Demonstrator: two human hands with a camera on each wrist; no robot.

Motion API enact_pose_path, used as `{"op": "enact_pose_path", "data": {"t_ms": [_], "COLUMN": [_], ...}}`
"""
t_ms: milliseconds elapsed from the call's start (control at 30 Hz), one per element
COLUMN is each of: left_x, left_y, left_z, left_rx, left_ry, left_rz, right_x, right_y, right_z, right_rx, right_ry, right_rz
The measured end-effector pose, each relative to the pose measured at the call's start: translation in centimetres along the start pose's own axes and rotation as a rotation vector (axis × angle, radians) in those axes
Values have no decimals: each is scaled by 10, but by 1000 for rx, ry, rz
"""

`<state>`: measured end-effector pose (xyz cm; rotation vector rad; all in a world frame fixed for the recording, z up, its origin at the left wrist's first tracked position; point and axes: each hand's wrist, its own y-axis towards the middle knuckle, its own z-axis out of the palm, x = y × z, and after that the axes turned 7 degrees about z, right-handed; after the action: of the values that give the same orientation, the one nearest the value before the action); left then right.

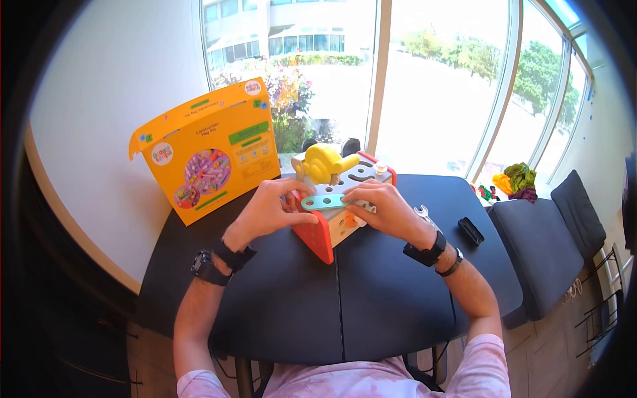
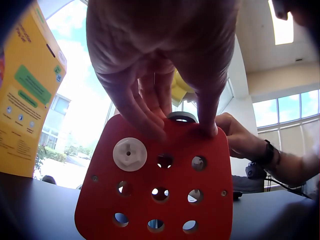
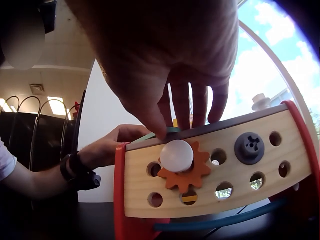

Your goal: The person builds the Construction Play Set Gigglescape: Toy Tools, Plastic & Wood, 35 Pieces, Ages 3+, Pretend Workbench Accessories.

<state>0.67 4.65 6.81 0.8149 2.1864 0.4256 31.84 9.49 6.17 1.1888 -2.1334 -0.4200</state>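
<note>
A teal strip with round holes [image 1: 318, 201] lies over the top of a toy workbench, above its red side panel [image 1: 317, 237]. My right hand [image 1: 388, 207] pinches the strip's right end between thumb and fingers. At the strip's left end my left hand [image 1: 269, 207] has its thumb and fingers spread to either side, fingertips at the red panel's top edge. In the right wrist view, an orange gear [image 3: 184, 175] with a white round knob [image 3: 176, 156] and a grey screw head [image 3: 249, 148] sit on the wooden front.
A yellow rounded toy piece [image 1: 322, 163] stands on the workbench's top, behind the strip. An upright yellow box [image 1: 249, 156] is at the table's left. Right of the workbench are a grey wrench [image 1: 423, 213] and a black case [image 1: 471, 231]. A dark chair [image 1: 544, 245] stands beyond the table.
</note>
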Motion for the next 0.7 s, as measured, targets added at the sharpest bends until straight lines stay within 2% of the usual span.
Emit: {"op": "enact_pose_path", "data": {"t_ms": [133,233,333,433,533,700], "left_x": [-4,-7,-11,-3,-1,-3], "left_y": [0,-2,-4,-7,-8,-9], "left_z": [4,3,0,3,4,2], "left_rx": [-19,-13,-21,-62,-99,-104], "left_ry": [12,32,24,-14,-64,11], "left_rz": [22,22,14,14,-28,-12], "right_x": [4,19,26,62,66,45], "right_y": [-2,-2,1,10,12,-10], "right_z": [-6,-17,-21,-35,-34,-23], "right_rx": [20,-58,-329,-425,-314,-260], "right_ry": [46,30,35,5,-108,-144], "right_rz": [82,96,46,-70,-154,-131]}}
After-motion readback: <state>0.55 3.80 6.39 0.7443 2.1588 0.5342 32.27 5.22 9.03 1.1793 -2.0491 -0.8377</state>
